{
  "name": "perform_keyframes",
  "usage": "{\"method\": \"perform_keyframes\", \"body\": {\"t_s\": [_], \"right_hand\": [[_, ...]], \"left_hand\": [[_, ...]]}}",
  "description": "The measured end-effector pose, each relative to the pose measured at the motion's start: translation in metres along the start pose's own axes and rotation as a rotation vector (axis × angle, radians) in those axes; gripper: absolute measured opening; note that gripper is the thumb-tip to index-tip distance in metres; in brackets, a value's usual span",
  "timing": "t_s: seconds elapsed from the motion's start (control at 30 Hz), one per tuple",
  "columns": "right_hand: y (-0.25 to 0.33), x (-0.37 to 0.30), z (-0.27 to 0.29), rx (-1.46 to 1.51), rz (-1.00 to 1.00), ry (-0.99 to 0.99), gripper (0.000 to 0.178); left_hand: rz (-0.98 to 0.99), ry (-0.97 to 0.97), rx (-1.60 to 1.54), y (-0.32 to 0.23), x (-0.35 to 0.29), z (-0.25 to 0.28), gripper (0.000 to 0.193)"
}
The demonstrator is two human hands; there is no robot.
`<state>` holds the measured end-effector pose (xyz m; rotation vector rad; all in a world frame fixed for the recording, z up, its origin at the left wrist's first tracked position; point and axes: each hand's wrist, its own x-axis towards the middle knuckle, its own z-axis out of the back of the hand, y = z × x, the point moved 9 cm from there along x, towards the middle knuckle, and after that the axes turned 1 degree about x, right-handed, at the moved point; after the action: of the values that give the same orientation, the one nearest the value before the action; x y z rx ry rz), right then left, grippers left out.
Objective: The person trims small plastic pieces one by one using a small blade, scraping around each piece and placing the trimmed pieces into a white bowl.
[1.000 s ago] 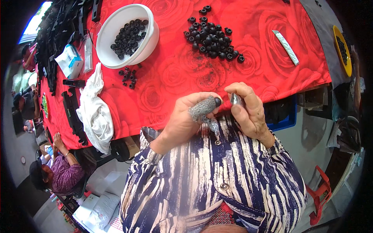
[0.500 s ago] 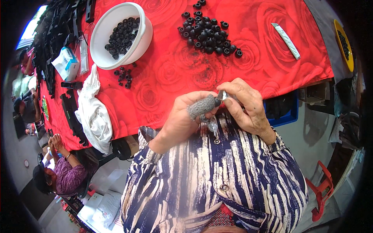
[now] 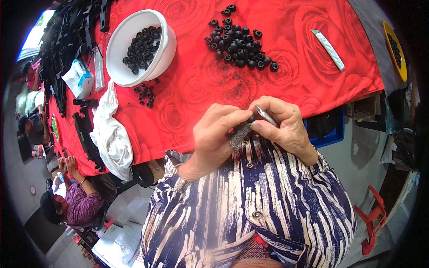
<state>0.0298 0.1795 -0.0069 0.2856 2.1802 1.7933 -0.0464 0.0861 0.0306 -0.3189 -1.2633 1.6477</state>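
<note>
Close together at the table's near edge, both my hands are closed. My left hand (image 3: 212, 130) pinches a small black round part (image 3: 251, 119), mostly hidden by the fingers. A grey knitted sleeve (image 3: 240, 135) covers one finger of that hand. Between thumb and fingers, my right hand (image 3: 288, 127) grips a silvery blade (image 3: 267, 117), held right beside the black part. Beyond my hands, a pile of black round parts (image 3: 239, 47) lies on the table with dark crumbs in front of it. To the left, a white bowl (image 3: 168, 44) contains many similar black pieces.
A red rose-patterned cloth (image 3: 187, 89) covers the table. Small black bits (image 3: 145, 94) lie beside the bowl. A white cloth (image 3: 111, 138), black strips (image 3: 87, 138) and a long white wrapped object (image 3: 328, 50) also lie here. Another person (image 3: 80, 203) sits at the left.
My left hand has turned, and the grey-covered finger now points lower, tucked beneath the other fingers. The blade in my right hand has tilted, and its flat side shows more.
</note>
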Motion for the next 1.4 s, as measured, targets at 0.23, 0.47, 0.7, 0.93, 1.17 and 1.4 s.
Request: {"method": "perform_keyframes", "body": {"t_s": [0.23,0.47,0.7,0.93,1.17,1.4], "right_hand": [[-0.017,-0.002,-0.002,0.311,-0.197,-0.024,0.016],[0.030,0.000,-0.007,-0.275,0.496,0.120,0.021],[0.022,0.000,-0.017,-0.248,0.458,0.312,0.026],[0.036,-0.009,-0.009,-0.293,0.653,0.067,0.023],[0.044,-0.018,-0.005,-0.332,0.777,-0.094,0.032],[0.046,-0.023,-0.007,-0.417,0.830,-0.131,0.028]], "left_hand": [[0.332,0.018,-0.365,0.016,-0.010,-0.002,0.028],[1.077,0.153,-1.081,0.059,-0.051,-0.039,0.022],[1.069,0.442,-1.114,0.050,-0.055,-0.056,0.021],[1.040,0.224,-1.235,0.052,-0.052,-0.055,0.015],[1.018,0.168,-1.235,0.054,-0.056,-0.051,0.019],[0.936,0.168,-1.200,0.045,-0.047,-0.042,0.023]]}}
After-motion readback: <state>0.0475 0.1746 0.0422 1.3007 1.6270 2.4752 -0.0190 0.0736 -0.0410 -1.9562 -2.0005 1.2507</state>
